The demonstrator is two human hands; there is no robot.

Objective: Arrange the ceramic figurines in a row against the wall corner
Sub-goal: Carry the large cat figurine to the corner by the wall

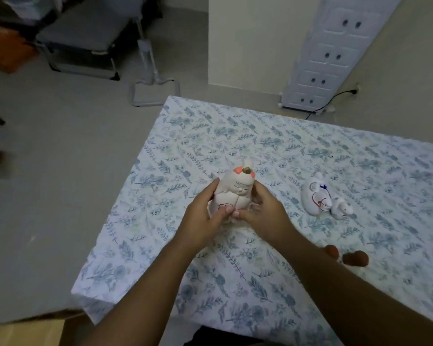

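Between both hands (235,216), a smooth rounded ceramic figurine (235,191).

A blue-and-white floral cloth (273,151) is covering the table. On the grey floor, a grey folding cot (85,43) is standing beside a white-embossed panel (335,51) leaning against the wall.

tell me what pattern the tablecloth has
White with blue-grey leaf and flower sprigs all over the tablecloth, clearest in the head view.
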